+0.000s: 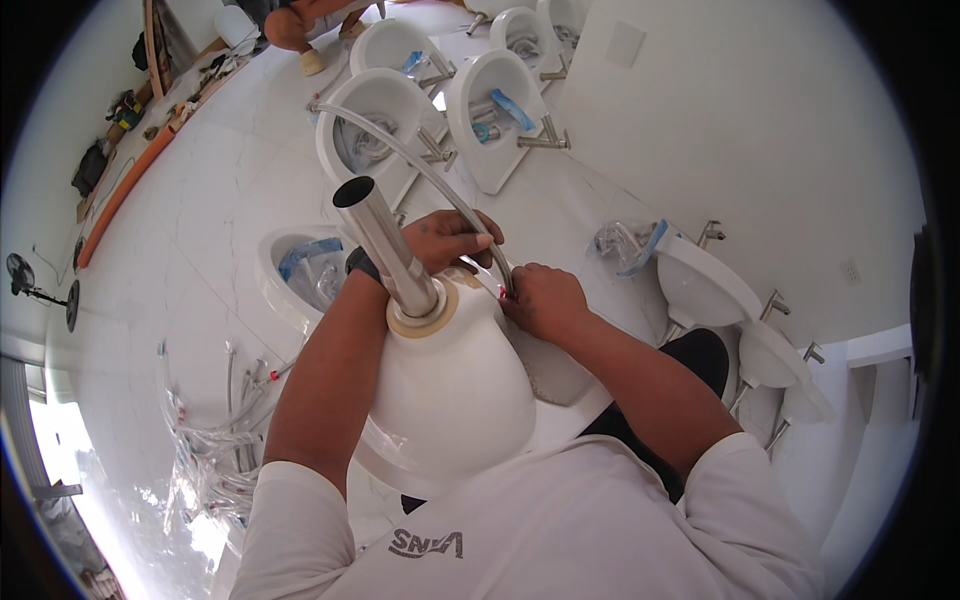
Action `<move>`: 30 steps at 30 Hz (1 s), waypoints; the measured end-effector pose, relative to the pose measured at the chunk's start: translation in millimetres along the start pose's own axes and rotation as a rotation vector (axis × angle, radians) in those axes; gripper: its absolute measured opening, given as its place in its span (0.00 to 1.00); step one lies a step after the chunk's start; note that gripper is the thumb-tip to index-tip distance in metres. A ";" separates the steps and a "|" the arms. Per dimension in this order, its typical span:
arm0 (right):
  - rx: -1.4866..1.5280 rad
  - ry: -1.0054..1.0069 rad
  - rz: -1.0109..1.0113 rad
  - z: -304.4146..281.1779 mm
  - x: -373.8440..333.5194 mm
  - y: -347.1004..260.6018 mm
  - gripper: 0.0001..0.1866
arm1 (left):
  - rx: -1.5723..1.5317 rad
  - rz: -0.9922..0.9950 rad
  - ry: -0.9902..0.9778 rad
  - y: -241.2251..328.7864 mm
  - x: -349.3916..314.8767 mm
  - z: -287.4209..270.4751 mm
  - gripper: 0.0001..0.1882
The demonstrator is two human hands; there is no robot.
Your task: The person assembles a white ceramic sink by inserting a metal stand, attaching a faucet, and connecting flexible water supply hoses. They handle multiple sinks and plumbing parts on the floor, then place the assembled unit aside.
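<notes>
An upturned white washbasin (450, 400) rests against my lap, its underside facing up. A shiny metal drain pipe (385, 240) stands tilted out of it, with a tan washer round its base. From the basin's back edge a grey flexible hose (425, 170) arches up and away to the far left. My left hand (450, 243) reaches past the pipe, thumb and fingers closed on the hose. Lower down, my right hand (548, 303) grips the hose's end beside a small red piece. The connection itself is hidden by my fingers.
Several white washbasins with taps, such as one basin (490, 120), stand ahead; others (700, 285) lean at the right wall. Bagged hoses (215, 440) lie at the left. An orange pipe (125, 195) and a fan (45, 290) are farther left. Another person (290, 30) crouches at the far end.
</notes>
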State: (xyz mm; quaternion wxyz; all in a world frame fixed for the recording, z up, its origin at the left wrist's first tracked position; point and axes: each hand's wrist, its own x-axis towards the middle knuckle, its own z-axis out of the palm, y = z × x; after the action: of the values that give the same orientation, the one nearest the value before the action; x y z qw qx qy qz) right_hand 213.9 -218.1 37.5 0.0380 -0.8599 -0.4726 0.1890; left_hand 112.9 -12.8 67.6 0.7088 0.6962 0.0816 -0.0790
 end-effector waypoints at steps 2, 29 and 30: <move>0.009 -0.141 -0.096 -14.4 5.3 14.7 0.20 | -0.006 0.012 -0.001 -0.2 0.8 -0.5 0.19; 0.437 -0.401 -0.574 -7.3 64.0 73.1 0.22 | -0.066 -0.079 0.073 9.0 -0.4 5.1 0.14; 0.412 -0.370 -0.609 -6.2 62.8 73.8 0.21 | -0.064 -0.081 0.075 8.3 -0.8 4.9 0.14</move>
State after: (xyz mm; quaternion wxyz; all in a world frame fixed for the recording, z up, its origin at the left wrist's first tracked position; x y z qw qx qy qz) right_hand 305.4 -206.0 7.1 0.1780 -0.6068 -0.6566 0.4112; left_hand 114.0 -17.5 75.9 0.7233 0.6719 0.1386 -0.0790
